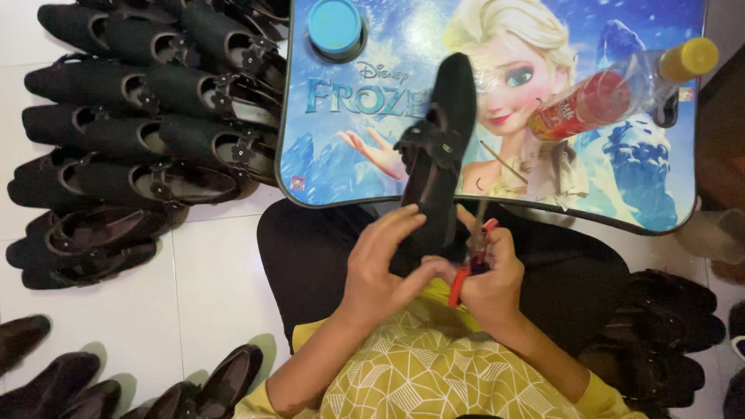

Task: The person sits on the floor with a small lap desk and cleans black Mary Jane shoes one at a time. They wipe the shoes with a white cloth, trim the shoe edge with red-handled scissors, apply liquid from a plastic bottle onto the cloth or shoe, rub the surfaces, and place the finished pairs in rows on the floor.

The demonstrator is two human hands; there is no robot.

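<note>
A black flat shoe (438,155) with a bow on top points away from me, its toe over the small blue picture-printed table (636,178). My left hand (384,268) wraps the shoe's heel end from the left. My right hand (489,271) grips a red-handled tool (468,268), likely small scissors, right beside the heel. Both hands touch over my lap, above my yellow patterned top.
Rows of black shoes (132,132) lie on the white tiled floor at left, more at lower left and right. On the table stand a blue-lidded round tub (335,27) and a lying clear bottle with yellow cap (621,85).
</note>
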